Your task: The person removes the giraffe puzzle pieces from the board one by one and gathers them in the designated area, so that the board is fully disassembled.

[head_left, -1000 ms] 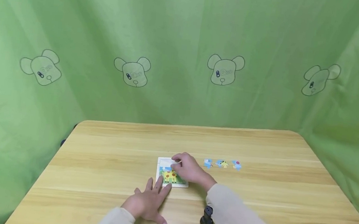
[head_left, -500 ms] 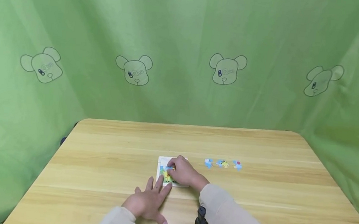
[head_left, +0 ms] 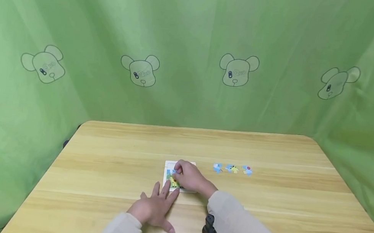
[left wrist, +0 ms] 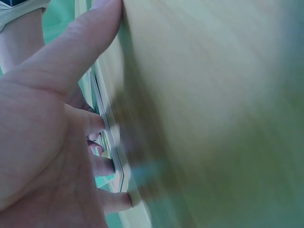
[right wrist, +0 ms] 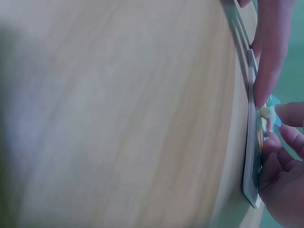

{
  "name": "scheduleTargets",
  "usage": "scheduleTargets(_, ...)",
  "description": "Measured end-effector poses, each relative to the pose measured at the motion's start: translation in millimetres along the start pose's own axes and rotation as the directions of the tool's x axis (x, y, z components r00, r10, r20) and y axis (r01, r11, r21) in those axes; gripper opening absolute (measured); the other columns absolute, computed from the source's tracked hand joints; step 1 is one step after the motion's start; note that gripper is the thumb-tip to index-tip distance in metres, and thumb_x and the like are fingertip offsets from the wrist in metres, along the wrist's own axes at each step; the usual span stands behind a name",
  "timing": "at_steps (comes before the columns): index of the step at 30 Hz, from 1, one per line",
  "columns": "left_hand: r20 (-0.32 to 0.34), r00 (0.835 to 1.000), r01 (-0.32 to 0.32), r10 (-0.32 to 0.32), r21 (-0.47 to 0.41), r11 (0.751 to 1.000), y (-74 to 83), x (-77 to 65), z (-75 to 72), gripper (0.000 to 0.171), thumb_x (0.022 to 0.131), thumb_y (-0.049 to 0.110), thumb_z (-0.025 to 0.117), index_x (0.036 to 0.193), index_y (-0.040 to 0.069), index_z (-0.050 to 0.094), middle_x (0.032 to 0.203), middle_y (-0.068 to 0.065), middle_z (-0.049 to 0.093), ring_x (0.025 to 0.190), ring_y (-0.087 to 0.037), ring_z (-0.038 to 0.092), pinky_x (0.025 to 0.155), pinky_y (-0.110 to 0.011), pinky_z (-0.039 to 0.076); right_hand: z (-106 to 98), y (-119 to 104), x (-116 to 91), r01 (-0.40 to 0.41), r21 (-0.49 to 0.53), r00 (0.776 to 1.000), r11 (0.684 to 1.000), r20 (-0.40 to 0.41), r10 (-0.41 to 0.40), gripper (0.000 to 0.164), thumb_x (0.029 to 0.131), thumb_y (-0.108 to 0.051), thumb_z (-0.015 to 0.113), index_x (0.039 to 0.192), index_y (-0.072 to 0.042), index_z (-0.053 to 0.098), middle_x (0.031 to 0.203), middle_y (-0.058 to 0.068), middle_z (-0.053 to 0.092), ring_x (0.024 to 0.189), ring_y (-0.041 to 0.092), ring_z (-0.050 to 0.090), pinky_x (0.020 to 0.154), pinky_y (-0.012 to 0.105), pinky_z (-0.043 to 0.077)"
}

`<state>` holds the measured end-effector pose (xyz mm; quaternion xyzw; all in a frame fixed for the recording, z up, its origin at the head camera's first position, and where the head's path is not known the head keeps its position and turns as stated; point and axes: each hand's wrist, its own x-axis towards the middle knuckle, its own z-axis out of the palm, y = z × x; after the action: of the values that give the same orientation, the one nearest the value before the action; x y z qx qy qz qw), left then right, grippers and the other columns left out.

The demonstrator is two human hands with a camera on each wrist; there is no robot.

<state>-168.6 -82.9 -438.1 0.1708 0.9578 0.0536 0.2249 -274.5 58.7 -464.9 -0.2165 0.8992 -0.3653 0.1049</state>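
Observation:
A small white-framed jigsaw tray (head_left: 167, 164) lies on the table, partly filled with a yellow giraffe picture. My right hand (head_left: 191, 176) is over its right side, hiding much of the picture. In the right wrist view, its thumb and finger pinch a blue puzzle piece (right wrist: 271, 115) tilted up from the tray. My left hand (head_left: 155, 209) lies with fingers spread, its fingertips on the tray's near edge. Right of the tray, a row of loose pieces lies flat: a blue one (head_left: 217, 168), a blue and yellow one (head_left: 232, 169) and one with a red spot (head_left: 247, 170).
The wooden table (head_left: 116, 162) spreads around the tray on every side. Green curtain (head_left: 191, 17) printed with bear heads hangs behind and beside it. A black wrist camera (head_left: 209, 227) sits under the right sleeve.
My right hand has moved a little left over the tray and then stayed nearly in place. The left hand keeps its spot on the tray edge, and the loose pieces have not moved.

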Motion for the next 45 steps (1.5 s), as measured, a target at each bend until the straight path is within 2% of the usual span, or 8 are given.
scheduleTargets(6, 0.006, 1.0, 0.001, -0.001, 0.004, 1.0, -0.6, 0.8, -0.3, 0.113, 0.063, 0.068, 0.07, 0.152, 0.023, 0.018, 0.159, -0.014, 0.004, 0.141, -0.046, 0.01, 0.096, -0.074, 0.027, 2.6, -1.3, -0.2, 0.042, 0.005, 0.999, 0.999, -0.001, -0.042, 0.014, 0.088, -0.011, 0.062, 0.101, -0.007, 0.057, 0.078, 0.0, 0.053, 0.067, 0.012, 0.048, 0.062, 0.024, 0.043)
scheduleTargets(15, 0.007, 1.0, -0.005, 0.005, 0.011, 1.0, -0.2, 1.6, 0.1, 0.113, 0.063, 0.068, 0.069, 0.152, 0.023, 0.016, 0.159, -0.014, 0.004, 0.141, -0.045, 0.01, 0.096, -0.073, 0.028, 3.7, 0.8, 1.4, 0.037, 0.017, 0.999, 0.999, -0.004, -0.037, 0.012, 0.091, -0.012, 0.06, 0.103, -0.008, 0.059, 0.075, -0.002, 0.054, 0.064, 0.01, 0.049, 0.059, 0.024, 0.044)
scheduleTargets(24, 0.015, 1.0, -0.001, 0.001, 0.014, 1.0, 1.6, -0.3, 0.1, 0.113, 0.063, 0.068, 0.069, 0.152, 0.024, 0.016, 0.159, -0.013, 0.004, 0.141, -0.045, 0.011, 0.096, -0.073, 0.029, -2.3, 3.3, -0.4, 0.023, 0.019, 0.998, 1.0, -0.056, -0.022, 0.013, 0.09, -0.011, 0.061, 0.103, -0.009, 0.061, 0.077, -0.001, 0.054, 0.067, 0.011, 0.05, 0.062, 0.024, 0.046)
scheduleTargets(31, 0.014, 1.0, 0.002, -0.002, -0.006, 1.0, 1.6, -0.3, 1.4, 0.112, 0.063, 0.067, 0.071, 0.152, 0.025, 0.017, 0.159, -0.013, 0.004, 0.141, -0.045, 0.01, 0.096, -0.073, 0.029, -20.8, 13.2, -7.4, -0.019, 0.023, 0.995, 1.0, -0.096, 0.021, 0.013, 0.09, -0.011, 0.062, 0.103, -0.009, 0.063, 0.077, -0.001, 0.056, 0.066, 0.012, 0.051, 0.06, 0.024, 0.047)
scheduleTargets(39, 0.009, 1.0, 0.003, -0.003, -0.003, 1.0, -0.6, 0.2, 0.3, 0.113, 0.063, 0.067, 0.071, 0.152, 0.024, 0.016, 0.159, -0.013, 0.003, 0.141, -0.046, 0.009, 0.097, -0.073, 0.028, -47.4, 31.6, -22.8, -0.092, 0.136, 0.99, 0.986, -0.095, 0.106, 0.018, 0.091, -0.012, 0.061, 0.107, -0.005, 0.06, 0.076, 0.009, 0.063, 0.053, 0.017, 0.054, 0.046, 0.026, 0.047)
scheduleTargets(45, 0.005, 1.0, -0.001, 0.001, -0.025, 1.0, -0.4, 0.1, 0.8, 0.114, 0.062, 0.065, 0.072, 0.152, 0.024, 0.016, 0.159, -0.013, 0.002, 0.141, -0.046, 0.008, 0.097, -0.074, 0.026, -63.6, 49.8, -40.3, -0.106, 0.104, 0.986, 0.989, -0.121, 0.118, 0.02, 0.09, -0.013, 0.063, 0.107, -0.003, 0.059, 0.076, 0.01, 0.063, 0.055, 0.015, 0.053, 0.047, 0.025, 0.047)
